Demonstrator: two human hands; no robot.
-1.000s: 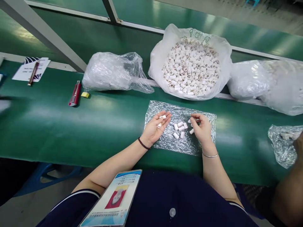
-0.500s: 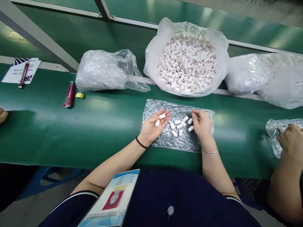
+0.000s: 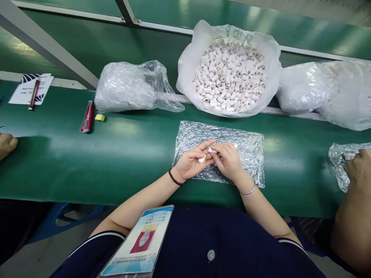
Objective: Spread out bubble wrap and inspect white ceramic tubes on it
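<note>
My left hand (image 3: 187, 164) is palm up over a clear plastic bag (image 3: 251, 152) lying flat on the green table. A white pipe fitting (image 3: 202, 159) rests in it near the thumb. My right hand (image 3: 230, 160) meets the left fingers and pinches another white fitting (image 3: 212, 150) there. The hands hide most of the loose fittings on the bag; the end of one (image 3: 235, 146) shows beyond my right hand. Behind them, a large translucent bag (image 3: 185, 73) stands wide open, full of white fittings (image 3: 228, 77).
Clear filled bags stand at the back left (image 3: 124, 88) and back right (image 3: 304, 88). A red utility knife (image 3: 87, 117), a yellow block (image 3: 100, 117) and a paper (image 3: 21, 92) with a pen (image 3: 34, 94) lie left. Other people's hands are at the left (image 3: 7, 146) and right (image 3: 358, 168) edges.
My right hand has moved left from the loose fittings to my left hand, bringing a fitting. My left thumb has come in over the palm. The co-worker's hand at the left reaches farther in.
</note>
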